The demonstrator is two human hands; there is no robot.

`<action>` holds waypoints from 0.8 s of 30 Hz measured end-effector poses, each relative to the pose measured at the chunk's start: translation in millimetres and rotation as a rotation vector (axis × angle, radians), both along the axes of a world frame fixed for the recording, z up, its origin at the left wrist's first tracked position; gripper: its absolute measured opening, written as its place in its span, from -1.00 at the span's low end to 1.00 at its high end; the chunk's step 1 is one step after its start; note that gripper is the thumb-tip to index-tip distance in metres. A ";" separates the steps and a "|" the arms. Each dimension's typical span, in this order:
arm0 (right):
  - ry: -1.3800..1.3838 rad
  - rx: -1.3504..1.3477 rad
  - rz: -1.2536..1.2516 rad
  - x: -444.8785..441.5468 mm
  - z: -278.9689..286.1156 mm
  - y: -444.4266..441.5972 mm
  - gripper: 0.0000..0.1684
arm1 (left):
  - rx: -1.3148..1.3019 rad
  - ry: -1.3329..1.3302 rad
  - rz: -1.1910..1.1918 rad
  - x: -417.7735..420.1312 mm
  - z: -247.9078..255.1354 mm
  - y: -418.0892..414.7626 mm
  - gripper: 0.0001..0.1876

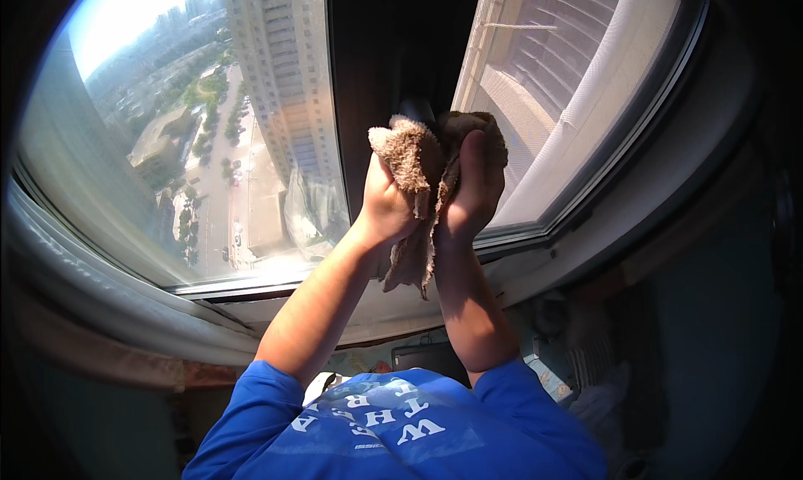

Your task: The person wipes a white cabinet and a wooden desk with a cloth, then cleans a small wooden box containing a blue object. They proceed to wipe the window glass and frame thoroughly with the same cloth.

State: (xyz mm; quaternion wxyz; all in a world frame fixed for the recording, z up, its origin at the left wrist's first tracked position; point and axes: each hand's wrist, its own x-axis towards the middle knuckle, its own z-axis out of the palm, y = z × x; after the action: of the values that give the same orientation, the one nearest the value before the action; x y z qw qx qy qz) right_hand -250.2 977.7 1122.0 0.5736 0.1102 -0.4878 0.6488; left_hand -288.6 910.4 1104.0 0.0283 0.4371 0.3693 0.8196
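A brown terry cloth [411,157] is bunched up between my two hands in front of the dark window frame [370,53]. My left hand [386,198] grips one part of it, and my right hand [473,191] grips the other part, with the thumb upright along the cloth. A loose end hangs down between my wrists. Just beyond the cloth, a dark part that may be the window handle [417,110] shows partly. The cloth hides most of my fingers. A glass pane [263,166] is to the left, a mesh-screened opening [533,91] to the right.
A white window sill [389,320] runs below my forearms. Below it, near my body, lie a dark flat object [430,356] and assorted items. Pinkish fabric [207,376] lines the edge at the lower left. Buildings and a street show far below through the glass.
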 end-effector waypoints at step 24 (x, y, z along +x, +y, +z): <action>0.009 0.575 -0.030 12.6 -1.7 17.2 -0.45 | 0.005 0.290 0.603 18.0 1.3 -37.8 -0.63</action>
State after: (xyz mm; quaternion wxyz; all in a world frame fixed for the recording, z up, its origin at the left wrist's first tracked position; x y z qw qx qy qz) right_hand -237.6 994.9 1120.2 0.5303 0.2638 -0.6508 0.4750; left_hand -270.6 872.6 1105.3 -0.2694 0.4202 0.4802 0.7213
